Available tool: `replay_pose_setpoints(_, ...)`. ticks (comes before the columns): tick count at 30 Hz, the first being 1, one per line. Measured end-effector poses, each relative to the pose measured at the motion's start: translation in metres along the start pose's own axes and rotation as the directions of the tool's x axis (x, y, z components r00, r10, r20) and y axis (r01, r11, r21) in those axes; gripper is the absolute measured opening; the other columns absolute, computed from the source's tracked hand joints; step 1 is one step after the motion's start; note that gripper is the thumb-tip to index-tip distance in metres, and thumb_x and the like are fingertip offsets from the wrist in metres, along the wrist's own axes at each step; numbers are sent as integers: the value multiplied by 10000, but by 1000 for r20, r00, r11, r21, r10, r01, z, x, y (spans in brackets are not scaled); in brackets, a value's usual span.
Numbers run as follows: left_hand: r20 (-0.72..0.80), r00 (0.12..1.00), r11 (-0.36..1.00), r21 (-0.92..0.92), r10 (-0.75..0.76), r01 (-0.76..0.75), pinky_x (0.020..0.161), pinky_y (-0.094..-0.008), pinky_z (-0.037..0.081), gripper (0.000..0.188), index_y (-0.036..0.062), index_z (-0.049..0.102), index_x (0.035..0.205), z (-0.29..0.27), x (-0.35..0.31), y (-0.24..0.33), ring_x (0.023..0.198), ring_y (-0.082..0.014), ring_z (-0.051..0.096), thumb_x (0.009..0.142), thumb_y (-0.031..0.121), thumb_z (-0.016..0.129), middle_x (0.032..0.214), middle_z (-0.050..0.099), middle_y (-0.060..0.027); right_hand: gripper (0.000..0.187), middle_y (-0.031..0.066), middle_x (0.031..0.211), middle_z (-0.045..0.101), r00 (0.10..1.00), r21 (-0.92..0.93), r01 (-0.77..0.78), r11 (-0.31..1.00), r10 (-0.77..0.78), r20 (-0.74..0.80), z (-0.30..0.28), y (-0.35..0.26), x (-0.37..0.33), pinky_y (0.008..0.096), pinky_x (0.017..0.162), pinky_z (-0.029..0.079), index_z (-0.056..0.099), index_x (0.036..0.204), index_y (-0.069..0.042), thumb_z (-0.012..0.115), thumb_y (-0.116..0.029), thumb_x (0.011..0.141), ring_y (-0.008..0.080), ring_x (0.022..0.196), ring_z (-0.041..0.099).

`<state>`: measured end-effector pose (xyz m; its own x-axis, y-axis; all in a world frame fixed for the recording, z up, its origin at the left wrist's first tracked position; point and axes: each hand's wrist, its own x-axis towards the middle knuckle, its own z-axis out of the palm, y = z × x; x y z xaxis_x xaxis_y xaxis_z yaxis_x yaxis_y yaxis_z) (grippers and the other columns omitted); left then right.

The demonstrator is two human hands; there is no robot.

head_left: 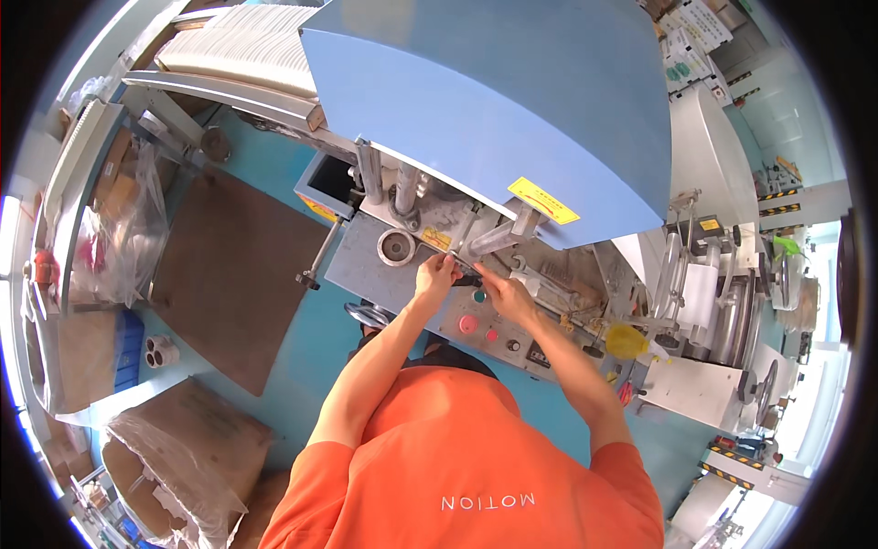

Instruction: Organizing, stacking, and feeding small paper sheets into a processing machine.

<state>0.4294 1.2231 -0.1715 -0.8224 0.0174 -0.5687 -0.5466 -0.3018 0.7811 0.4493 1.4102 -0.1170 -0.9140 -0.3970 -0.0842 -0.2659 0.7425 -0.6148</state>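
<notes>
I stand at a large blue machine (pixel 512 101) and reach both arms forward to its grey work plate (pixel 366 261). My left hand (pixel 436 274) is pinched on a small dark part (pixel 465 277) at the edge of the plate, just under the machine's press head. My right hand (pixel 501 295) meets it from the right, fingers closed on the same small part. Below my hands lies the control panel (pixel 512 329) with red, green and black buttons. Exactly what the part is stays hidden by my fingers.
A round metal socket (pixel 397 247) sits in the plate left of my hands. A brown floor mat (pixel 233 274) lies to the left, plastic-wrapped cartons (pixel 183 448) at lower left. A yellow cup (pixel 626 340) and rollers (pixel 732 311) stand to the right.
</notes>
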Motion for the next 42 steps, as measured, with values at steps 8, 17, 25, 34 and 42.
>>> replay_pose_setpoints(8, 74, 938, 882, -320, -340, 345, 438, -256, 366, 377, 46, 587, 898, 1, 22, -14, 554, -130, 509, 1036, 367, 448, 691, 560, -34, 377, 227, 677, 634, 980, -349, -124, 929, 170, 103, -38, -65, 13, 494, 525, 504, 564, 1307, -99, 539, -156, 936, 387, 588, 647)
replay_pose_setpoints(17, -36, 926, 898, -263, -376, 354, 407, -278, 385, 486, 48, 493, 857, 19, 7, 0, 507, -168, 513, 1012, 501, 412, 730, 586, -92, 180, 231, 646, 612, 943, -152, -319, 935, 298, -147, -32, -67, -29, 523, 535, 463, 570, 1110, -98, 533, -207, 972, 435, 616, 622)
replay_pose_setpoints(25, 227, 839, 648, -547, -494, 530, 369, -213, 209, 432, 79, 452, 823, 6, 23, -3, 472, -87, 291, 1033, 454, 411, 625, 299, 32, 258, 184, 758, 662, 982, -4, -185, 983, 185, -35, -11, -30, -18, 487, 599, 480, 569, 1232, -164, 518, -213, 984, 415, 727, 641)
replay_pose_setpoints(34, 235, 816, 610, -564, -528, 557, 348, -211, 180, 408, 79, 446, 814, -1, 21, 6, 452, -69, 276, 1040, 417, 410, 631, 336, 28, 499, 170, 812, 692, 972, -229, -148, 962, 184, 147, -25, -58, 15, 483, 609, 525, 537, 1376, -235, 526, -100, 896, 379, 679, 663)
replay_pose_setpoints(42, 414, 800, 625, -500, -435, 599, 334, -201, 238, 384, 80, 464, 786, 5, 34, 2, 451, -89, 341, 1014, 388, 436, 612, 373, 14, 506, 219, 739, 663, 991, -292, -122, 948, 131, 9, -31, -69, 17, 491, 579, 522, 594, 1295, -197, 518, -43, 818, 386, 647, 660)
